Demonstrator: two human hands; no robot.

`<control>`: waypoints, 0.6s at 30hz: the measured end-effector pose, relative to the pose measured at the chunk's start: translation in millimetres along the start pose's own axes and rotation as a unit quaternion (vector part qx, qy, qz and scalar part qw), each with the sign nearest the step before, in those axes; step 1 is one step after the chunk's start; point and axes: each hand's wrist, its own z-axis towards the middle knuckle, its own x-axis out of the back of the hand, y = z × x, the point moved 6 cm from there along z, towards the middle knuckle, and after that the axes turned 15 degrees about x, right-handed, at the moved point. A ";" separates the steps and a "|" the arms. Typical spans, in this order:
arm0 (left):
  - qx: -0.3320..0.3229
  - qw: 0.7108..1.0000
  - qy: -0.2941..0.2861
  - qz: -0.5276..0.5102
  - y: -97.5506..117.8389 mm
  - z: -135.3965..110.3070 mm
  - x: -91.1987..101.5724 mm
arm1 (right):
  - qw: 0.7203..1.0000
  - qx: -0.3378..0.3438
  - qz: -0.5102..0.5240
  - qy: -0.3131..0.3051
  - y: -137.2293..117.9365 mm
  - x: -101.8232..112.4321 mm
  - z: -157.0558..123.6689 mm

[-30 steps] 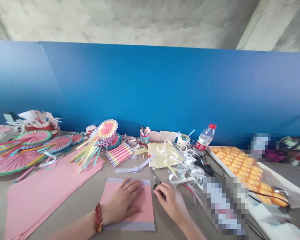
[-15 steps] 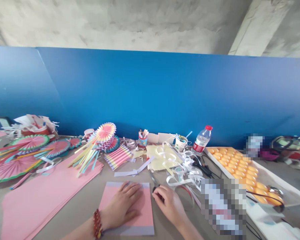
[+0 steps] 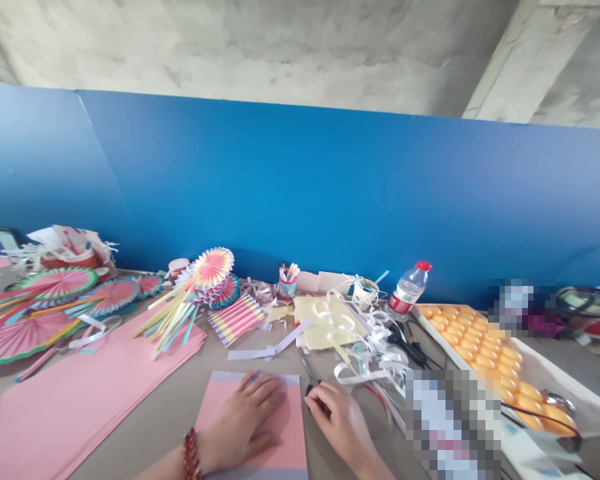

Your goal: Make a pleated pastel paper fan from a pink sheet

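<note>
My left hand [image 3: 247, 423], with a red beaded bracelet on its wrist, lies flat with fingers spread on a pink sheet of paper [image 3: 290, 433]. Lavender bands edge that sheet at its top and bottom. Just right of the paper, my right hand [image 3: 343, 420] is curled closed at the dark handles of a pair of scissors [image 3: 309, 373]. The blades point away from me; most of the handle is hidden by my fingers. Beyond the sheet are lavender paper strips [image 3: 270, 350] and a pleated pink-and-lavender paper [image 3: 237, 320].
Large pink sheets [image 3: 90, 393] and folded paper fans [image 3: 63, 287] cover the left side. Pale yellow paper [image 3: 325, 327], tangled white ribbon [image 3: 350, 375], a water bottle [image 3: 409, 290] and a tray of orange domes [image 3: 480, 353] stand right. A blue panel [image 3: 290, 187] closes off the back.
The view has shifted slightly, so the table things sit a little lower at the right. Both hands keep their places, the left on the sheet and the right at the scissors.
</note>
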 end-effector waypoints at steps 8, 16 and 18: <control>-0.002 1.000 -0.010 -0.012 0.2 0.8 0.1 | 1.000 -0.007 0.008 0.007 -2.3 6.7 3.6; 0.014 0.999 -0.035 -0.033 0.3 2.1 0.6 | 1.000 0.004 0.012 0.002 -1.2 3.6 2.6; 0.018 0.998 -0.040 -0.039 0.4 0.3 -1.6 | 1.000 0.008 0.013 0.002 1.5 1.5 1.6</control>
